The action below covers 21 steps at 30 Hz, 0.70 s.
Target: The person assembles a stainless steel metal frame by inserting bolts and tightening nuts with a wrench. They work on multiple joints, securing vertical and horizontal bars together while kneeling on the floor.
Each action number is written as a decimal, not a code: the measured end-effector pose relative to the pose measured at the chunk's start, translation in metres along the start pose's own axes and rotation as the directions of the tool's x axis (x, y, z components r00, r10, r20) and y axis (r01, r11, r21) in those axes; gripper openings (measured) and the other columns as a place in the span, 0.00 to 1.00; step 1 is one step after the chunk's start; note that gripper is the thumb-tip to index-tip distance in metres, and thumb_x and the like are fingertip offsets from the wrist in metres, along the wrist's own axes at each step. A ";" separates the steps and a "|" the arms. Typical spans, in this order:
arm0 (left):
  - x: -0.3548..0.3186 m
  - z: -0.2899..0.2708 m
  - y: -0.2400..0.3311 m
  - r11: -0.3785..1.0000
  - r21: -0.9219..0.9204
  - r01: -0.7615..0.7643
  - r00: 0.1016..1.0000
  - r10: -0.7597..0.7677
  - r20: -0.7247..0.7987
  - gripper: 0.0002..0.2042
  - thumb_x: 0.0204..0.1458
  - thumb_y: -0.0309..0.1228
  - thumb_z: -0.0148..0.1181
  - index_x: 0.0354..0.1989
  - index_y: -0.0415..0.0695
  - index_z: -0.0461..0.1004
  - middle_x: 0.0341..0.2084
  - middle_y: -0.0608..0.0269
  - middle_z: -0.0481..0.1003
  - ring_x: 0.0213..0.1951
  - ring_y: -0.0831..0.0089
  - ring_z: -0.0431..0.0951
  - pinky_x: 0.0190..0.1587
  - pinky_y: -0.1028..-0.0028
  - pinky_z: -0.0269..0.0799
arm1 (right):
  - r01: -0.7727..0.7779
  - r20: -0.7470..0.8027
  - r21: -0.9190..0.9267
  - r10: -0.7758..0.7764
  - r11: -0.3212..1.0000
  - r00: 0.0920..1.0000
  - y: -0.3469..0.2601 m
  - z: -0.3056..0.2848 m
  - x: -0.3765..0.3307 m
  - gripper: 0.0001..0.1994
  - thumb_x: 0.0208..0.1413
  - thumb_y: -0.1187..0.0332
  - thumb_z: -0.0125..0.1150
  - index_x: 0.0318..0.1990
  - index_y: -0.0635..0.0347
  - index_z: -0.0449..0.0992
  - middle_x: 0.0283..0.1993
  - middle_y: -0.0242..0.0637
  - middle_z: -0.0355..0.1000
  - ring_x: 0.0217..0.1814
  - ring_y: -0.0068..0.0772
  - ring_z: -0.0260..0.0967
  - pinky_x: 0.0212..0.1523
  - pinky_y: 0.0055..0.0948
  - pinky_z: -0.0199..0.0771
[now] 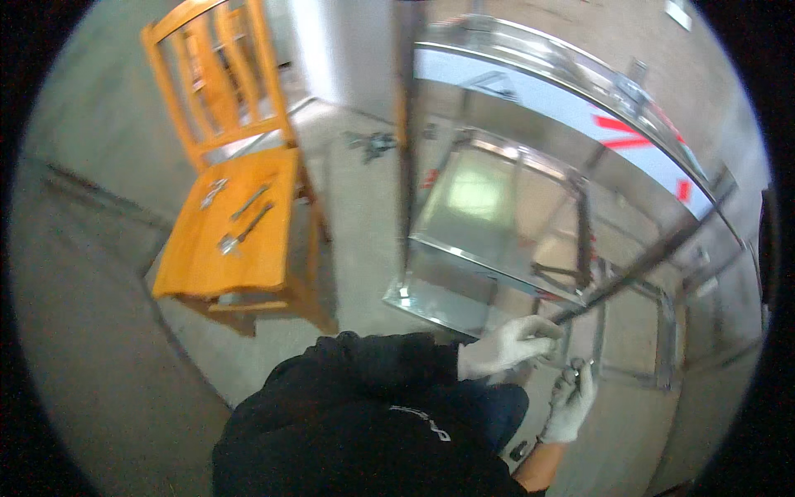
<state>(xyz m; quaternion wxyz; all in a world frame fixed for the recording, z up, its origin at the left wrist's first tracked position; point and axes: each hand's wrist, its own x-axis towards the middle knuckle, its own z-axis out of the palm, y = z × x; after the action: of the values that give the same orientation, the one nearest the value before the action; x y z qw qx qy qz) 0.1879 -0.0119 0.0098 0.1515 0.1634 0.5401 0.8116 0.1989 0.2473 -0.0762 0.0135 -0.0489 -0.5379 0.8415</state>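
Down near our knees, our right hand (570, 404) in its white glove pinches a small metal piece (577, 369) between thumb and fingertips; what kind of piece it is we cannot tell. Just above and to the left, our left hand (507, 344), gloved too, curls shut around the lower end of a dark metal bar (638, 269). That bar runs long and slanted, up and away to the right, so its free end lies far from both hands, and the small piece sits just beside the gripped end, nearer our right hand. Beyond stands the shiny steel frame (497, 248). Farther left, an orange wooden chair (224, 240) carries wrenches (244, 228) on its seat.
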 end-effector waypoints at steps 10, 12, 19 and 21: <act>-0.110 -0.110 0.116 0.497 0.868 -0.018 0.674 0.647 -0.357 0.10 0.55 0.25 0.57 0.44 0.39 0.76 0.36 0.59 0.76 0.38 0.74 0.77 0.42 0.74 0.73 | -0.238 0.042 0.144 0.234 0.961 0.971 0.013 0.045 -0.015 0.10 0.62 0.65 0.50 0.47 0.57 0.69 0.29 0.25 0.64 0.20 0.12 0.52 0.17 0.14 0.48; -0.127 -0.128 0.150 0.315 0.945 0.095 0.624 0.720 -0.302 0.09 0.54 0.24 0.58 0.43 0.40 0.76 0.35 0.58 0.76 0.39 0.71 0.77 0.43 0.73 0.73 | -0.287 0.020 0.183 0.288 0.940 0.957 0.022 0.039 -0.013 0.10 0.63 0.65 0.52 0.48 0.56 0.70 0.31 0.25 0.66 0.20 0.11 0.52 0.16 0.14 0.47; -0.213 -0.267 0.281 -0.250 0.703 0.666 0.533 0.818 -0.214 0.09 0.54 0.30 0.57 0.42 0.43 0.76 0.37 0.52 0.77 0.42 0.55 0.77 0.45 0.66 0.73 | -0.332 0.016 0.185 0.335 0.925 0.942 0.056 -0.009 0.013 0.12 0.63 0.63 0.52 0.50 0.57 0.70 0.32 0.24 0.67 0.19 0.11 0.50 0.15 0.13 0.46; -0.253 -0.329 0.303 -0.194 0.507 0.839 0.426 0.816 -0.392 0.11 0.52 0.32 0.56 0.43 0.44 0.76 0.38 0.50 0.77 0.43 0.53 0.77 0.47 0.61 0.72 | -0.344 0.062 0.190 0.339 0.920 0.939 0.063 -0.005 0.015 0.12 0.63 0.63 0.52 0.49 0.57 0.70 0.32 0.24 0.66 0.19 0.11 0.50 0.15 0.13 0.46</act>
<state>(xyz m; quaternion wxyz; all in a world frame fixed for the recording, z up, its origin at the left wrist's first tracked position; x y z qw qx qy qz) 0.2540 -0.5034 0.1450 -0.3497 -0.2714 0.8949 -0.0560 0.1858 0.2260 -0.1364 -0.1361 -0.1285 -0.4351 0.8807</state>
